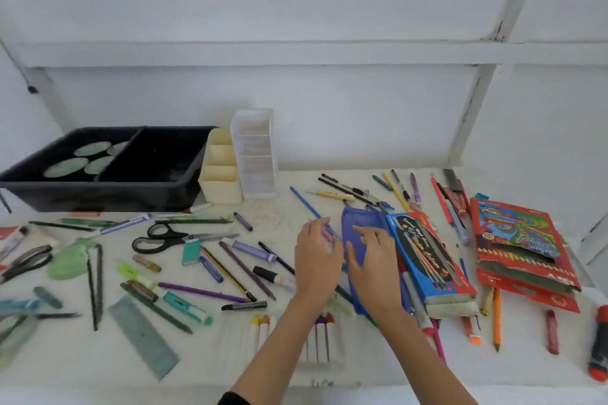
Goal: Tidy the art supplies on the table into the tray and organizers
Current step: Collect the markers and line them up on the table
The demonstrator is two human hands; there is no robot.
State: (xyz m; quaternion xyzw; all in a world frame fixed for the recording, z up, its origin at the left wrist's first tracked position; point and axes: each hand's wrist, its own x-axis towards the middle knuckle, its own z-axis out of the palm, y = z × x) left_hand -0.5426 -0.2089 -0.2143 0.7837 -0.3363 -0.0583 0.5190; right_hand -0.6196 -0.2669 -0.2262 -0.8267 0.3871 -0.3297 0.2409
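Blue mesh pencil pouch [362, 217] lies on the white counter [214, 357] under the right hand [371, 261], whose fingers [362, 229] rest spread and loose. The left hand [316, 261]'s fingers pinch a pinkish pencil [327, 235] (blurred) beside it.

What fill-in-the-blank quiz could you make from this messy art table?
The black tray has ____ compartments.
The green discs lie in its ____ compartment.
The right hand rests on a ____ pouch.
The scissors have ____ handles.
Missing words: two; left; blue; black.
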